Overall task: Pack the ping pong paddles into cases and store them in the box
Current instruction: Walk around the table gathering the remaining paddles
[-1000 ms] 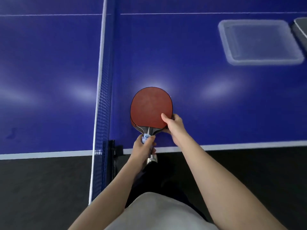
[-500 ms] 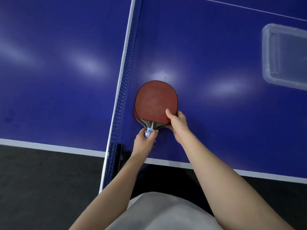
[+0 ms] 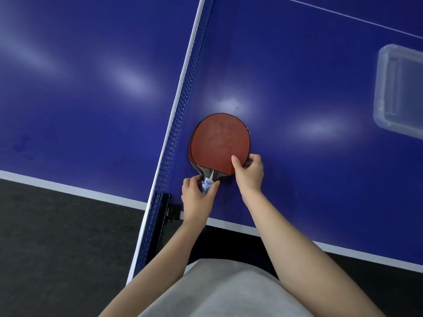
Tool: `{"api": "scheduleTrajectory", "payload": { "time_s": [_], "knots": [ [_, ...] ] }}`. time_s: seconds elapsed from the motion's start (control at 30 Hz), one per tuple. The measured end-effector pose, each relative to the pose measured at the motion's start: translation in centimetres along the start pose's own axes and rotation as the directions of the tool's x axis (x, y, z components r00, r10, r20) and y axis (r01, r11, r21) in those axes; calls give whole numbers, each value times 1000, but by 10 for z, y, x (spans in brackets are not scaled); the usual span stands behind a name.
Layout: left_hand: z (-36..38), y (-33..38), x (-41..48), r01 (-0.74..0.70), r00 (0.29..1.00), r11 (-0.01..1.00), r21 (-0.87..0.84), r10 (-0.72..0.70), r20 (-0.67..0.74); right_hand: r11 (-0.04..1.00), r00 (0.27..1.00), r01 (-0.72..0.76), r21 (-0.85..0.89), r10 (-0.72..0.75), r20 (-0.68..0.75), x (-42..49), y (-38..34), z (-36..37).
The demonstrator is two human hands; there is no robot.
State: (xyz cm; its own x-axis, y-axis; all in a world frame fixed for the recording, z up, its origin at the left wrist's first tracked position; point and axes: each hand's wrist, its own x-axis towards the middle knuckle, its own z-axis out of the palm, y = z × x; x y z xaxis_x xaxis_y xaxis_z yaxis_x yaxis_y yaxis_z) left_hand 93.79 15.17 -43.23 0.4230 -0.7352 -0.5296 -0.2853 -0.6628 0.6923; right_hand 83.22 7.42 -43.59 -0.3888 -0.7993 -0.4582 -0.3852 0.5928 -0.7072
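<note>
The paddle (image 3: pixel 219 143) has a dull red face with a black rim, and its handle (image 3: pixel 206 184) is mottled blue and white. The worktop (image 3: pixel 297 76) is deep blue, edged with white lines. The net (image 3: pixel 180 115) is blue mesh under a white band. The box (image 3: pixel 398 92) is clear, the floor (image 3: pixel 57 236) dark grey.

Stacked red paddles (image 3: pixel 218 143) (flat, tabletop)

Red paddle (image 3: pixel 219 143) face-up at the blue counter (image 3: pixel 297 76), just right of the net (image 3: pixel 183 110); can't tell if it's touching down. A second blade edge shows under its left side. Left hand (image 3: pixel 198 197) grips the blue-white handle (image 3: pixel 206 185). Right hand (image 3: pixel 249 172) pinches the blade's lower right edge, thumb on the rubber. Clear plastic box (image 3: pixel 398 92) well apart, cut off at the right.
</note>
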Motion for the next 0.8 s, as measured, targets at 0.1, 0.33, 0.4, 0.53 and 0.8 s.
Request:
{"api": "scheduleTrajectory", "payload": {
  "time_s": [0.1,0.33,0.4,0.53,0.8],
  "knots": [
    [1,0,-1,-26,999,1000,-4,26,-39,998,999,37,-45,-36,16,2,1,-3],
    [2,0,-1,-44,999,999,1,44,-29,997,997,37,-72,-32,68,3,5,-4],
    [1,0,0,-41,999,999,19,41,-20,996,995,38,-82,-30,94,3,5,-5],
    [-2,0,1,-26,1000,998,51,26,11,994,989,49,-100,-34,147,3,7,-10],
    [-6,9,-2,-116,991,937,328,131,-23,988,969,67,-142,-31,243,-3,16,-25]
  ]
}}
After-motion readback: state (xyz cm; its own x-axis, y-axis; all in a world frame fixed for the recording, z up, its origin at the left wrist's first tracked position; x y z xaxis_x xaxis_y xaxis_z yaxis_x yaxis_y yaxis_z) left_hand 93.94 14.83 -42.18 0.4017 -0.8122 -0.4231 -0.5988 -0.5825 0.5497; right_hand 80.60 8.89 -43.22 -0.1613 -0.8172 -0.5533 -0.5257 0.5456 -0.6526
